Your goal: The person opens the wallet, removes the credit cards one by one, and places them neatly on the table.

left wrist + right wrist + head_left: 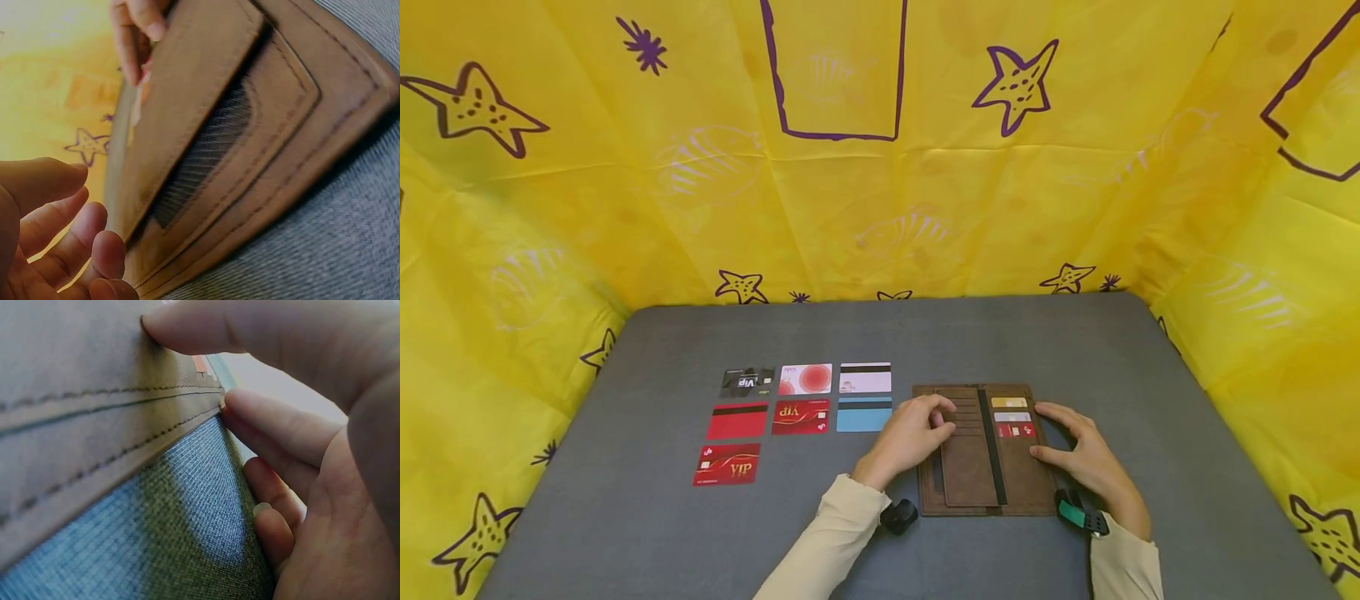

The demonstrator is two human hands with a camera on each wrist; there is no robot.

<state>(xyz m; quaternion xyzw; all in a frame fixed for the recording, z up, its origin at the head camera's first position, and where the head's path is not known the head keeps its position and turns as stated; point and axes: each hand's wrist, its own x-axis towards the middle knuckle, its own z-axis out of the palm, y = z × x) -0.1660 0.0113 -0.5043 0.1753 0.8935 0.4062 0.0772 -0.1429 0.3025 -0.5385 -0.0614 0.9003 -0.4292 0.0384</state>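
Note:
A brown wallet lies spread open on the table, its inner flap with card slots on the left. Three cards, gold, silvery and red, sit in slots on its right half. My left hand hovers over the left part of the wallet, fingers loosely bent and nothing between them; the left wrist view shows a gap between thumb and fingers. At the wallet's right edge is my right hand. Its thumb lies on the leather face, while the index fingertip touches the edge and the other fingers are loosely bent beside it.
Left of the wallet, several cards lie in rows on the grey table: black, pink-and-white, white striped, red striped, blue, and two red VIP cards. Yellow patterned cloth surrounds the table.

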